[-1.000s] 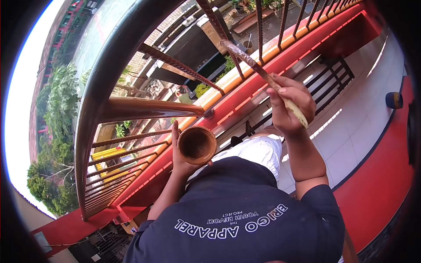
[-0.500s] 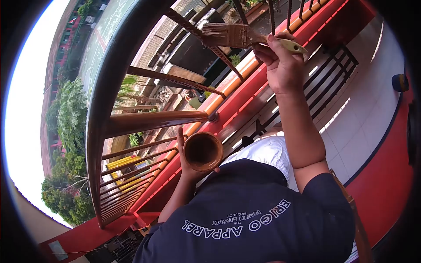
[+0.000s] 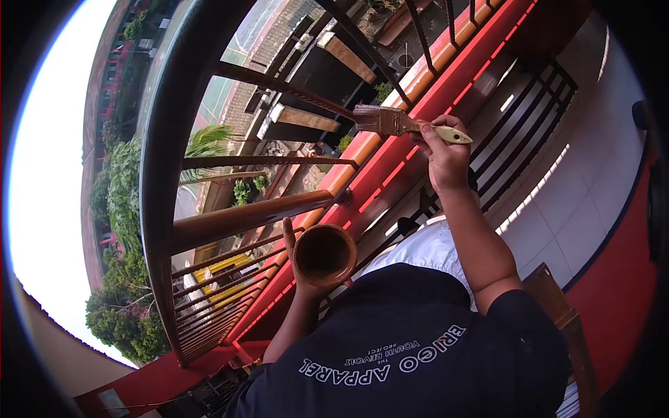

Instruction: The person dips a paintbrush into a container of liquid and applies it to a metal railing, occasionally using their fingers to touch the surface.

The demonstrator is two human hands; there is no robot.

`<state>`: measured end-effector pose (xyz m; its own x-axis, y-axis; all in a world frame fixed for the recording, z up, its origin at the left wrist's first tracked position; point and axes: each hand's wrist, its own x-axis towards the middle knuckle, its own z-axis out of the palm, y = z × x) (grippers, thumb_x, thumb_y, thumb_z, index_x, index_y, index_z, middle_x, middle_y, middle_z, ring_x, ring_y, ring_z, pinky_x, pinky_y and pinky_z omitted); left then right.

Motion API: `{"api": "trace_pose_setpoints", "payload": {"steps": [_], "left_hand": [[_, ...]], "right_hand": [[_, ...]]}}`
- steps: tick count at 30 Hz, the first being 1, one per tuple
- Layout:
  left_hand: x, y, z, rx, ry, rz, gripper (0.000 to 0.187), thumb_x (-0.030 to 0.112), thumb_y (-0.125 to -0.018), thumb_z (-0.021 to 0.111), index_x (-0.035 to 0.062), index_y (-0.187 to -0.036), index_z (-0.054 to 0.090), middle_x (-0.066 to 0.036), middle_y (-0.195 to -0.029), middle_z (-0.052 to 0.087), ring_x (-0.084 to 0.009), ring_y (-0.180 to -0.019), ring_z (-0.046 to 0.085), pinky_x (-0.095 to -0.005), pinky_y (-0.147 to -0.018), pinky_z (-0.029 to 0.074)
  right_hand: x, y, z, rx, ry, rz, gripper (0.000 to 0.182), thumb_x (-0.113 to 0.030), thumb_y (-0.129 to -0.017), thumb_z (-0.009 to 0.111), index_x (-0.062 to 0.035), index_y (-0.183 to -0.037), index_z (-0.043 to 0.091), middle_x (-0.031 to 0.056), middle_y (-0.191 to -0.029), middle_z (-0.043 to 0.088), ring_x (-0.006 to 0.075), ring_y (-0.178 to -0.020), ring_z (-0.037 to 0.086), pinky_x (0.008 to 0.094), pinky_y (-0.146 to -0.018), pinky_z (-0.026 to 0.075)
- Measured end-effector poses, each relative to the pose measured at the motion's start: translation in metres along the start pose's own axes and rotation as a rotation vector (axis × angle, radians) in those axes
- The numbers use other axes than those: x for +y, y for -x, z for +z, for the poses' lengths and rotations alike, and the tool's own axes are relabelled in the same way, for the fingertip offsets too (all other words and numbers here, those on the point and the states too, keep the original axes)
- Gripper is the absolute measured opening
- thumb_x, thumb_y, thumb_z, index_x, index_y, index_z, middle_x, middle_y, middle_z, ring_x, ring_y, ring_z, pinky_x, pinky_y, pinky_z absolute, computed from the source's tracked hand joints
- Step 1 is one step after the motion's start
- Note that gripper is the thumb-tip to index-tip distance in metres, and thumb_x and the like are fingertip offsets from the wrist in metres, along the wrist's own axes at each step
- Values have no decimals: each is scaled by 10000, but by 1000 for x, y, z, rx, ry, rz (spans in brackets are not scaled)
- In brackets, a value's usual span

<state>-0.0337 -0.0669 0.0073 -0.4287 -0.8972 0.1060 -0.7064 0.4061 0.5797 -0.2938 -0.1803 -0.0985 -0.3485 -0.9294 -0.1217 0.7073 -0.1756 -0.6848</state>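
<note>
My right hand (image 3: 446, 161) is closed round the pale handle of a paintbrush (image 3: 385, 121), whose wide bristles are coated in brown. The bristle tip overlaps the lower end of a thin twisted baluster (image 3: 286, 89) of the railing. In my left hand (image 3: 305, 287) is a round cup (image 3: 324, 256), its rim and inner wall stained brown, held mouth toward me with one finger stretched up along its side. Close beyond the cup, a thick brown post (image 3: 254, 219) joins the dark handrail (image 3: 155, 167) to the orange-brown bottom rail (image 3: 362, 150).
A red ledge (image 3: 390, 171) runs under the railing, beside a white tiled floor (image 3: 557, 202). A dark slatted metal piece (image 3: 529, 125) stands near my right hand. A brown wooden piece (image 3: 557, 299) is by my right elbow. Outside lie plants and a paved yard.
The brush in my right hand has moved down and slightly right in the view, from an upper baluster to the base of another. The cup stays in my left hand; the view has shifted a little.
</note>
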Motion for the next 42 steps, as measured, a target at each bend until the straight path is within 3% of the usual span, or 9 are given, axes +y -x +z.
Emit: {"api": "trace_pose_setpoints", "payload": {"steps": [3, 8, 16, 21, 23, 25, 29, 38, 42], "left_hand": [[-1, 0, 8, -1, 89, -69, 772, 744, -673, 688, 271, -1270, 564, 52, -1044, 699, -127, -1148, 608, -581, -1193, -63], [-9, 7, 12, -25, -38, -50, 758, 763, -677, 665, 259, -1238, 590, 46, -1041, 698, -139, -1169, 595, -590, -1192, -58], [5, -8, 14, 32, -214, 54, 744, 805, -723, 574, 231, -1193, 621, 42, -1025, 700, -148, -1167, 593, -574, -1196, -52], [10, 1, 22, 105, 250, -292, 736, 836, -746, 499, 257, -1182, 622, 42, -1042, 694, -149, -1168, 589, -592, -1192, -37], [6, -10, 19, 41, -248, 72, 729, 842, -750, 482, 266, -1173, 629, 42, -1057, 692, -152, -1171, 587, -598, -1191, -37], [3, 1, 30, 82, 144, -126, 737, 853, -748, 462, 268, -1160, 637, 41, -1059, 690, -160, -1181, 581, -610, -1187, -30], [11, -14, 21, 13, -301, -10, 754, 869, -742, 441, 269, -1151, 644, 39, -1067, 685, -175, -1211, 561, -626, -1182, -16], [-13, 1, 26, -72, -376, -19, 737, 859, -752, 439, 280, -1161, 640, 39, -1067, 683, -198, -1217, 552, -641, -1177, 25], [7, -2, 28, 19, -311, -94, 751, 877, -748, 402, 296, -1156, 647, 39, -1063, 684, -216, -1238, 530, -662, -1166, 51]], "right_hand": [[-5, 8, 13, 10, 154, -353, 173, 0, -898, 651, -26, -1005, 518, 119, -956, 666, 203, -859, 695, 316, -784, 590], [-16, 30, 12, -469, 697, -763, 218, 57, -853, 676, -44, -995, 545, 184, -963, 679, 287, -923, 705, 331, -799, 577], [-27, 12, 20, -443, 618, -679, 214, 63, -843, 681, -39, -990, 564, 167, -931, 680, 256, -931, 703, 335, -767, 568], [-22, 14, 7, -238, 426, -574, 205, 32, -845, 697, -24, -990, 564, 125, -896, 668, 230, -870, 707, 308, -732, 582], [-17, 6, 20, -44, 68, -242, 196, 16, -874, 674, -6, -1015, 538, 92, -905, 654, 209, -841, 701, 300, -730, 585], [-7, -11, 13, -3, 66, -59, 186, 4, -891, 649, -8, -1023, 518, 93, -908, 648, 181, -779, 693, 285, -703, 595], [10, -30, -23, 195, -30, 332, 166, -10, -905, 619, -59, -1024, 514, 119, -944, 652, 215, -780, 704, 306, -712, 608], [7, -25, -21, 201, -62, 327, 173, 5, -889, 639, -30, -1007, 517, 105, -921, 649, 186, -795, 692, 293, -732, 601], [3, 0, -4, -90, 286, -197, 169, -17, -881, 682, -12, -997, 560, 67, -913, 652, 99, -810, 643, 243, -721, 540]]}}
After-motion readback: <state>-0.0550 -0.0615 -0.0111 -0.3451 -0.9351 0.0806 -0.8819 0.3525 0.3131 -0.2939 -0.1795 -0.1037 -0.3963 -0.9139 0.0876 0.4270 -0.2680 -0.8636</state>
